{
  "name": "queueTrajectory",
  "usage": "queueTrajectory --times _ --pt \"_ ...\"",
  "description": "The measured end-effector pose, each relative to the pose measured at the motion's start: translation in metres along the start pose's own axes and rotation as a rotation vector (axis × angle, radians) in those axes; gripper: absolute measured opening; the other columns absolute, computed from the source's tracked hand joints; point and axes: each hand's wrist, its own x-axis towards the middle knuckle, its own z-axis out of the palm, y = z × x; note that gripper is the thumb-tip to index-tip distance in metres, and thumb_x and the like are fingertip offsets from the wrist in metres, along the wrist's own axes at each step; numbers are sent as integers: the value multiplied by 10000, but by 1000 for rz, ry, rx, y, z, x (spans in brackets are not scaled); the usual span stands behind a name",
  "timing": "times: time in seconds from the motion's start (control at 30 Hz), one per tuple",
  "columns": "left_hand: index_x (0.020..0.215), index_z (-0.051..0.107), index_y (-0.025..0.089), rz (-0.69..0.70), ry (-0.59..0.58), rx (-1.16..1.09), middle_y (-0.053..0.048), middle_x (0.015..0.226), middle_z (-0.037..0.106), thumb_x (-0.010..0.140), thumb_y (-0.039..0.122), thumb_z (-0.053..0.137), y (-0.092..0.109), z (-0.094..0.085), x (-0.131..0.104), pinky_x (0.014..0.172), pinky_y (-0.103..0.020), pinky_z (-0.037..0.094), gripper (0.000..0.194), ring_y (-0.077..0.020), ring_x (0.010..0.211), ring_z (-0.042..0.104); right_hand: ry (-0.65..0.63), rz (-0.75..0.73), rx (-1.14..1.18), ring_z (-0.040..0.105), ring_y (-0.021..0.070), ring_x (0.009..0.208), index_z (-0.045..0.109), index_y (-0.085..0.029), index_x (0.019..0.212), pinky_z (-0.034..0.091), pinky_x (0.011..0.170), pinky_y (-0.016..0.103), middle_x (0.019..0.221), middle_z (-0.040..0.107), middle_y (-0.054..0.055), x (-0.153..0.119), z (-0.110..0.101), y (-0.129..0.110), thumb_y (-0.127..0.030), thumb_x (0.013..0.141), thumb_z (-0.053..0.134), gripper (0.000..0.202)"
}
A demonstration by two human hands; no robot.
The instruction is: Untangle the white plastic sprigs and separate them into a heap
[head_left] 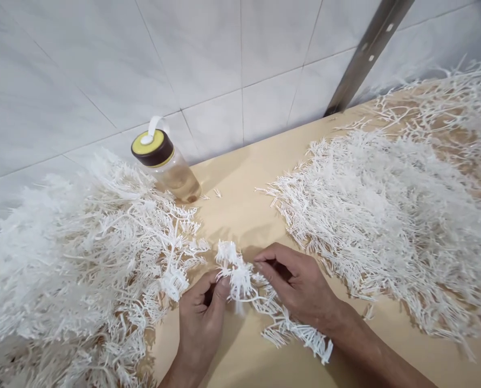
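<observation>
Between my hands is a white plastic branched sprig (240, 280) with tufts of thin needle-like tips. My left hand (204, 318) pinches it between thumb and forefinger at its left side. Thumb and forefinger of my right hand (301, 283) are pressed together just right of the tufts; what they hold, if anything, is too small to make out. More white branching (293, 326) trails down to the right, beneath my right hand, over the tabletop (240, 210).
A large heap of white sprigs (82, 269) lies at left, a heap of small loose pieces (382, 215) at right. Stripped-looking stems (462, 113) lie at the far right. A yellow-lidded bottle (171, 167) stands near the tiled wall (212, 59). A metal post (365, 59) rises behind.
</observation>
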Motion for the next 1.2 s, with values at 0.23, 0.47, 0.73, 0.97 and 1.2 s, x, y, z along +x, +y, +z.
queueTrajectory --times 0.23,0.47,0.73,0.97,1.2 --pt "1212 592 209 7 104 -124 30 658 551 862 346 639 -14 0 -16 439 -173 381 379 -71 482 450 334 75 -54 475 112 505 639 -198 916 390 444 245 653 594 5 3 8 1 -313 914 572 133" --pt "1104 624 180 35 81 -62 -24 805 623 886 307 600 -15 4 -16 530 -191 465 254 -91 595 558 374 184 -24 427 105 508 604 -191 897 370 461 240 622 522 -14 -1 3 9 -387 900 584 197" --pt "1053 627 169 37 51 -56 -30 780 642 895 323 587 -17 4 -14 588 -212 480 224 -112 639 575 230 110 -6 392 97 493 599 -189 863 341 453 235 592 500 -30 -1 7 8 -374 903 569 191" --pt "1030 646 169 47 46 -56 -47 800 655 876 332 610 -19 5 -13 544 -206 452 227 -125 647 581 243 112 -21 407 92 501 602 -187 870 341 459 228 613 529 -27 0 8 12 -350 896 580 166" --pt "997 662 165 65 60 -81 -29 730 643 866 338 612 -17 7 -13 547 -207 453 222 -114 606 563 247 106 -50 435 93 515 611 -182 879 350 464 226 646 568 -12 -3 6 14 -360 886 593 179"
